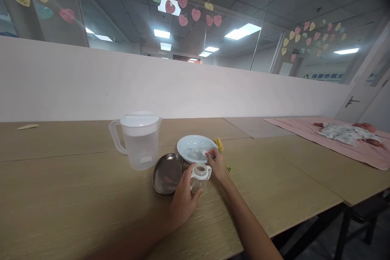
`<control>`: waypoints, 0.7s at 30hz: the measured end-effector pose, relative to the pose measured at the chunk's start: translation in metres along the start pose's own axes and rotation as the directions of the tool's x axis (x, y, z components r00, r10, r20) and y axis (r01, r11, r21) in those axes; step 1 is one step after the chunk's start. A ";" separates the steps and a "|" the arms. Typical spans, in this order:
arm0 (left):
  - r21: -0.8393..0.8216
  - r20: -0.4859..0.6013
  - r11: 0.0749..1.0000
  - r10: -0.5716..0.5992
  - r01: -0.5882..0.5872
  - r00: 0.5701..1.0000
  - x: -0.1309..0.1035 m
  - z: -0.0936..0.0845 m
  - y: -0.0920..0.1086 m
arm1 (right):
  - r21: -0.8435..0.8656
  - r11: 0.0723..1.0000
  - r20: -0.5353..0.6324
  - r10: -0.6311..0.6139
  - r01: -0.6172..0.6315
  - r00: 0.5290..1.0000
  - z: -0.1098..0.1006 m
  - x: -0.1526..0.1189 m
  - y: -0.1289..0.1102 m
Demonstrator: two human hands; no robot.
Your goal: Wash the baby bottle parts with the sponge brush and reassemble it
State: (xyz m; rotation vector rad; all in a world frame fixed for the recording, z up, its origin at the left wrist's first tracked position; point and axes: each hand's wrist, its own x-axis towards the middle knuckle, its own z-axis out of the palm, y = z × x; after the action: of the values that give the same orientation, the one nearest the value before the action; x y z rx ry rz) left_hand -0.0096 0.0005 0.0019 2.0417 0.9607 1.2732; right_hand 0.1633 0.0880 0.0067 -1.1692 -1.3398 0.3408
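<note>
My left hand (184,199) is wrapped round a clear baby bottle (199,185) with a white collar and side handles. The bottle stands upright, and its round mouth is uncovered. Over the near right rim of a white bowl (185,146), my right hand (218,164) has its fingers pinched together at a small whitish piece, too unclear to name. A clear, dome-shaped thing (196,154) lies in the bowl by those fingertips. Left of the bottle is a kidney-shaped metal tray (167,174).
A lidded translucent pitcher (141,146) stands behind the tray. Something yellow and green (218,144) lies right of the bowl, partly hidden by my hand. A baby-like figure in patterned clothes (344,133) lies on a pink cloth (304,130) at far right. A low wall (91,85) borders the table.
</note>
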 end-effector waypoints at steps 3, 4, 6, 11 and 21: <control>0.009 0.001 1.000 0.006 -0.006 1.000 0.000 -0.001 0.001 | 0.187 0.978 -0.016 0.101 -0.096 0.995 0.001 0.005 0.007; 0.009 0.003 1.000 0.008 -0.008 1.000 0.000 -0.001 0.001 | 0.263 0.956 -0.028 0.143 -0.131 0.989 0.001 0.006 0.009; 0.001 0.003 1.000 0.008 -0.008 1.000 0.000 -0.001 0.001 | 0.376 0.910 -0.040 0.203 -0.174 0.978 0.001 0.009 0.013; -0.011 -0.002 1.000 0.009 -0.009 1.000 0.001 -0.001 0.000 | 0.409 0.898 -0.065 0.207 -0.163 0.976 -0.001 0.013 0.016; 0.012 -0.004 1.000 0.027 -0.027 1.000 0.001 -0.001 -0.001 | 0.449 0.848 0.007 0.313 -0.282 0.950 -0.003 0.014 0.011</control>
State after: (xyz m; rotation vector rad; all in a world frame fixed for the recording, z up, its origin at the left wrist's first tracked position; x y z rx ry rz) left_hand -0.0103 0.0016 0.0017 2.0682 0.9477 1.2897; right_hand 0.1743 0.1016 0.0065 -0.9829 -0.9474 0.7865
